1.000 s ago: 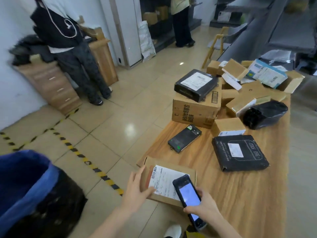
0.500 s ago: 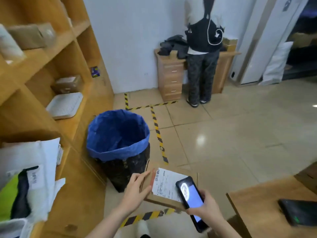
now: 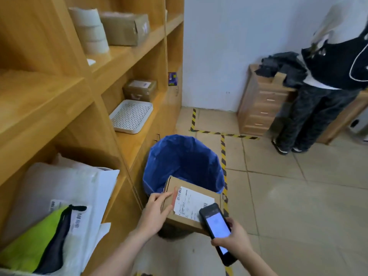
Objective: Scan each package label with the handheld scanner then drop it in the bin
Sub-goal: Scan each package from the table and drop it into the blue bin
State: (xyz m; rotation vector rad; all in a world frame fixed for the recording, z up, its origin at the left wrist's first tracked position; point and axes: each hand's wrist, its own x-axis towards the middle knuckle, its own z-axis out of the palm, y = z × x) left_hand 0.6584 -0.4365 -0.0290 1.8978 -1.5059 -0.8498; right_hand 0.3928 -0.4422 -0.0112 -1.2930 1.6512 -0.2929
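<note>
Over the blue-lined bin (image 3: 179,156), a labelled box meets the scanner.
Fingers of the left hand (image 3: 157,210) are clamped on the left edge of the cardboard box (image 3: 185,221), holding it above the bin's near rim, beside the wooden shelf (image 3: 127,140). Its white label (image 3: 191,202) faces up, showing a barcode and a red side strip; the print is too small to read. The right hand (image 3: 235,236) has its fingers curled round the handheld scanner (image 3: 217,226), screen lit, tip over the label's corner.
</note>
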